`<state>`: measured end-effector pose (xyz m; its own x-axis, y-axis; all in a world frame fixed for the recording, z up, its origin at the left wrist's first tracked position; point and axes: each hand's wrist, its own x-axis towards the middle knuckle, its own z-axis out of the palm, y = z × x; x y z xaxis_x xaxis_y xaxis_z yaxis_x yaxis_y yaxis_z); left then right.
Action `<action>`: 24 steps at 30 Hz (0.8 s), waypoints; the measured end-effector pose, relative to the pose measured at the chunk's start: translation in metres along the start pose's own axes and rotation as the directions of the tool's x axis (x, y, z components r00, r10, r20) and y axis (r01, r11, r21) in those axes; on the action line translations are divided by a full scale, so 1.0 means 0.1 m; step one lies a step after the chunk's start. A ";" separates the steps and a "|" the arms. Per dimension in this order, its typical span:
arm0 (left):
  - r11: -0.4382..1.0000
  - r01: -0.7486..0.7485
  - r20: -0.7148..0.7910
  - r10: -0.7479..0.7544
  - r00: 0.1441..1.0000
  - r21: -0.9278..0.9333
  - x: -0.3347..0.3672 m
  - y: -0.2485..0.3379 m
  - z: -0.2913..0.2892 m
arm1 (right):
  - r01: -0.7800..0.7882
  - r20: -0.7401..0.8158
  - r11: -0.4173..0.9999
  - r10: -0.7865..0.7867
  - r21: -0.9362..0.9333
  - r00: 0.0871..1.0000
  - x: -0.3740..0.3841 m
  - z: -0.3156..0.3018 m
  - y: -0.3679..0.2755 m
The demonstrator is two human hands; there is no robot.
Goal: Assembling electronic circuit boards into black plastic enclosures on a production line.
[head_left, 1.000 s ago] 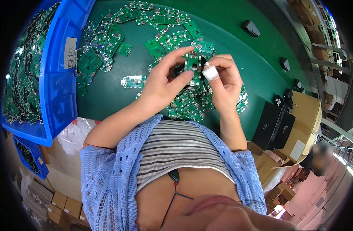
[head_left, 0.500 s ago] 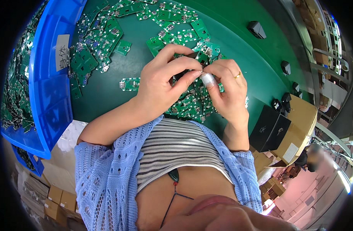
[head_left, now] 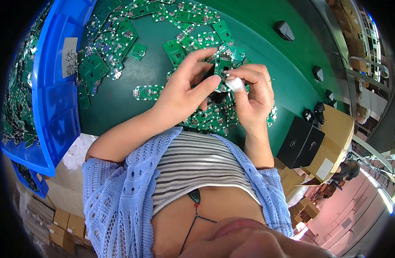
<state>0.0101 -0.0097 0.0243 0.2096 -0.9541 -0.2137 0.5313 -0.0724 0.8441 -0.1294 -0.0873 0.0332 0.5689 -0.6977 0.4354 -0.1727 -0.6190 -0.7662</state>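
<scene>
Over a pile of green circuit boards [head_left: 210, 118], both my hands are close together. My left hand [head_left: 184, 84] curls around a flat black piece [head_left: 211, 72], its thumb stretched toward the right hand. A green circuit board [head_left: 223, 60] shows upright between the hands; whether it is held or lies on the pile I cannot tell. My right hand [head_left: 254, 92] pinches with thumb and forefinger at a tiny silvery part, too small to name. White tape [head_left: 235, 84] wraps that thumb. Left of my hands lies a single narrow board [head_left: 148, 92].
More boards [head_left: 120, 41] spread over the green table [head_left: 115, 92] toward the far left. A blue bin [head_left: 55, 90] full of boards borders the left side. To the right are a black box [head_left: 300, 142], a cardboard box [head_left: 337, 137] and several small black blocks [head_left: 284, 31] along the table edge.
My fingertips, which met at one point, have drawn slightly apart. The left thumb has straightened, and the right hand has shifted a little. More of the board between them shows.
</scene>
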 end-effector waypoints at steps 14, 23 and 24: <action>0.736 -0.402 0.068 0.439 0.896 0.545 0.02 -0.06 -0.03 | 0.271 0.054 0.891 -0.270 -0.364 0.961 0.05 -0.03 -0.05; 0.699 -0.413 0.113 0.434 0.894 0.584 0.00 -0.03 -0.04 | 0.376 0.138 0.822 -0.352 -0.426 0.926 0.07 -0.05 -0.04; 0.699 -0.413 0.112 0.435 0.894 0.583 -0.01 -0.08 -0.03 | 0.347 0.125 0.850 -0.324 -0.396 0.938 0.07 -0.05 -0.04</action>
<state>0.0086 -0.0076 0.0161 0.3265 -0.9166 0.2309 -0.1937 0.1742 0.9655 -0.1288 -0.0914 0.0412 0.6899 -0.4083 0.5977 -0.2678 -0.9111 -0.3133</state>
